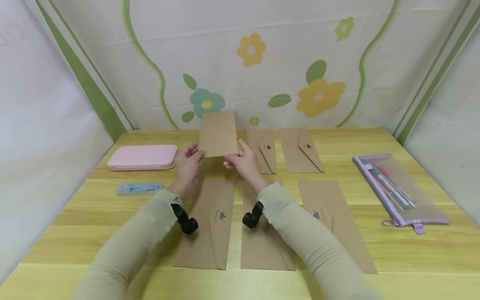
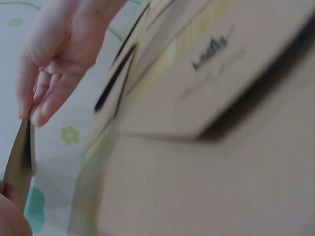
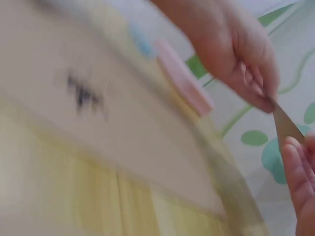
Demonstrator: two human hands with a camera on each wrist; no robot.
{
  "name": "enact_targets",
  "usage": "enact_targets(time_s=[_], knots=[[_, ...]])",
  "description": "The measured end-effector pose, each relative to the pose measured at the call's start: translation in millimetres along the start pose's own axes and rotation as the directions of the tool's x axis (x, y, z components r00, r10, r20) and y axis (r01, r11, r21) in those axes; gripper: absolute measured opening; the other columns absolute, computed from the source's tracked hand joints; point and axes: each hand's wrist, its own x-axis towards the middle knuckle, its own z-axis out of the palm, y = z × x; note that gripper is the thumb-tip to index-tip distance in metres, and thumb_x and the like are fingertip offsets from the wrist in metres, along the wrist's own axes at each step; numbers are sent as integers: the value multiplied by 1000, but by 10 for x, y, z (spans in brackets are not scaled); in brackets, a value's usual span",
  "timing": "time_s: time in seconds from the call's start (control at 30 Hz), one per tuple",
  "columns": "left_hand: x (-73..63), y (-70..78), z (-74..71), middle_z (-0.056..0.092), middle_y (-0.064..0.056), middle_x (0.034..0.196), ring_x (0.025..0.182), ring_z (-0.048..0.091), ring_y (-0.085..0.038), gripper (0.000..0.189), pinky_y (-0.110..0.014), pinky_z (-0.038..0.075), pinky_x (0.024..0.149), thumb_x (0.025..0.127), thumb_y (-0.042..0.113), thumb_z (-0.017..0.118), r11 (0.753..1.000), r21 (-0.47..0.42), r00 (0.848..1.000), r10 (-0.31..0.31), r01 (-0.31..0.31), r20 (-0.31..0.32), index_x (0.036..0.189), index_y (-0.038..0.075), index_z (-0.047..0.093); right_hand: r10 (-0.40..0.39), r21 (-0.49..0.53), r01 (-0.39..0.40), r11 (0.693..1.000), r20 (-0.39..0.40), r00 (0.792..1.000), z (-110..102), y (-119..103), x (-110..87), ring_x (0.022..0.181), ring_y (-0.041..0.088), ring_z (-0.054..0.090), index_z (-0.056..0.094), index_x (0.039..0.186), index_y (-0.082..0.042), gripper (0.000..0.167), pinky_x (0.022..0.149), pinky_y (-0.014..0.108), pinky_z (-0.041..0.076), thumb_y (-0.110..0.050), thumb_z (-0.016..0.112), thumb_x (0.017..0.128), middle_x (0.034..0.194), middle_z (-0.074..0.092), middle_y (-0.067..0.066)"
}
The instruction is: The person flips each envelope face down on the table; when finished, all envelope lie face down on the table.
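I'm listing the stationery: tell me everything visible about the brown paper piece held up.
The brown paper piece is rectangular and matte, like kraft; its face toward the head camera is plain, unprinted. It is held off the table, before the flowered backdrop, pinched near its lower corners by the left hand and right hand.

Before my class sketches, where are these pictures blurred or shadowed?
Head view: mostly clear, including the held brown paper, with soft shadow on the table beside the left sleeve; left wrist view: the near envelope is blurred, its lettering unreadable; right wrist view: the crown print is smeared, the blue box a soft patch, while the left hand looks clearer.
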Motion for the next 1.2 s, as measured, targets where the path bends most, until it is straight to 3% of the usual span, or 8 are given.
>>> enact_targets(time_s=[0.2, 0.33, 0.47, 0.63, 0.77, 0.97, 1.07, 1.2], knots=[[39, -52, -178, 49, -13, 126, 108, 47, -14, 46, -24, 43, 95, 90, 0, 54, 965, 243, 982, -132, 97, 134, 135, 1, 45, 53, -336, -14, 942, 108, 993, -70, 64, 10, 59, 22, 64, 13, 147, 1, 77, 61, 31, 56, -14, 62, 89, 79, 66, 20], [84, -112, -265, 44, -18, 137, 124, 41, -23, 48, -32, 38, 103, 92, 2, 52, 918, 374, 956, -218, 133, 195, 138, -1, 40, 117, -396, -62, 916, 116, 986, -54, 131, 0, 53, 19, 62, 13, 146, 1, 78, 57, 31, 56, -12, 62, 88, 72, 65, 14], [139, -171, -315, 44, -21, 137, 127, 41, -27, 50, -34, 37, 104, 90, 2, 55, 873, 472, 938, -259, 126, 230, 138, -3, 39, 185, -381, -130, 916, 113, 976, -41, 195, 16, 47, 14, 58, 15, 146, 0, 76, 53, 27, 55, -8, 62, 87, 70, 64, 14], [191, -172, -362, 39, -21, 141, 130, 37, -29, 61, -38, 35, 105, 88, 8, 60, 788, 615, 912, -265, 17, 315, 141, -3, 32, 253, -348, -201, 916, 113, 961, -43, 223, 53, 44, 12, 56, 13, 148, -5, 76, 49, 24, 53, -7, 60, 88, 66, 63, 11], [234, -154, -365, 41, -22, 139, 126, 41, -32, 62, -42, 37, 103, 89, 9, 59, 679, 719, 882, -235, -152, 408, 142, -3, 30, 270, -326, -225, 918, 98, 958, -45, 238, 87, 43, 11, 56, 18, 148, -7, 72, 47, 23, 52, -7, 59, 89, 61, 60, 9], [249, -139, -360, 49, -28, 125, 113, 48, -35, 47, -43, 44, 92, 90, 7, 55, 534, 781, 862, -173, -325, 477, 132, -8, 40, 319, -289, -279, 916, 100, 943, -26, 262, 123, 43, 10, 56, 16, 148, -6, 73, 47, 21, 52, -6, 59, 89, 61, 60, 7], [252, -129, -364, 47, -30, 128, 117, 46, -38, 50, -45, 42, 96, 90, 8, 57, 508, 794, 866, -165, -335, 471, 132, -10, 38, 325, -268, -292, 918, 85, 942, -28, 262, 136, 42, 10, 55, 16, 148, -7, 73, 46, 21, 51, -5, 59, 89, 61, 60, 8], [256, -89, -374, 32, -32, 141, 130, 33, -41, 69, -47, 32, 106, 89, 9, 59, 522, 800, 875, -187, -297, 447, 142, -11, 20, 303, -279, -271, 921, 77, 950, -70, 203, 153, 44, 10, 55, 18, 148, -9, 72, 47, 21, 51, -4, 58, 88, 66, 62, 10]])
